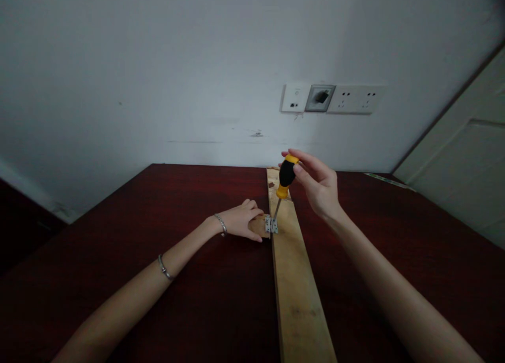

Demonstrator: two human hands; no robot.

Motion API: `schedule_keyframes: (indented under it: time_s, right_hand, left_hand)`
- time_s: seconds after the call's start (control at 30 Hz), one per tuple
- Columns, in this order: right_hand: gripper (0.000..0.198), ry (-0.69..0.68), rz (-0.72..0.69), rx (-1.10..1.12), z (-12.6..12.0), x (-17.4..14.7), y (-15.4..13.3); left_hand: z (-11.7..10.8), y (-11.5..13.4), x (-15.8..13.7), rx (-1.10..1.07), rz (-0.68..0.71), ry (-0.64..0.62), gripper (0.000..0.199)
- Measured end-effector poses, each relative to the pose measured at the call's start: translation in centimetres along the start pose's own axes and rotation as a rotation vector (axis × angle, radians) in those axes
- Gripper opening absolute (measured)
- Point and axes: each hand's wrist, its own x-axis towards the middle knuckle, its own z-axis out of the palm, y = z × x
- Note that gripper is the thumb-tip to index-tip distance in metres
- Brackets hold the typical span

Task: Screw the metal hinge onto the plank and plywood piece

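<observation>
My right hand (pixel 319 184) grips the yellow and black handle of a screwdriver (pixel 286 174), its fingers closed round the top. The screwdriver leans slightly, with its tip down on a metal hinge (pixel 274 225). One leaf of the hinge lies on a long wooden plank (pixel 295 279), the other on a small wooden block (pixel 259 225) butted against the plank's left edge. My left hand (pixel 241 220) holds that block between thumb and fingers from the left side. Whether a screw sits under the tip is too small to make out.
A dark red tabletop (pixel 189 294) carries the plank, which runs from the near edge to the wall. On the pale wall (pixel 177 79) are a row of sockets (pixel 351 100) and a black plug (pixel 321 97). A thin pale strip (pixel 389 181) lies at the back right.
</observation>
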Motion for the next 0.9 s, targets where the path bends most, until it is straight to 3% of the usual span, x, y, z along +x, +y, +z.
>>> schedule_keyframes:
  time_s: [0.3, 0.57, 0.9]
  right_hand:
    - [0.026, 0.051, -0.063, -0.153, 0.2, 0.28, -0.11]
    - [0.023, -0.014, 0.053, 0.054, 0.19, -0.08, -0.2]
    - [0.027, 0.063, -0.025, -0.055, 0.05, 0.1, -0.02]
  left_hand:
    - [0.07, -0.06, 0.0, 0.0, -0.003, -0.006, 0.071]
    - [-0.07, 0.01, -0.01, 0.012, 0.006, -0.01, 0.073]
    - [-0.05, 0.01, 0.0, 0.019, 0.012, -0.011, 0.073]
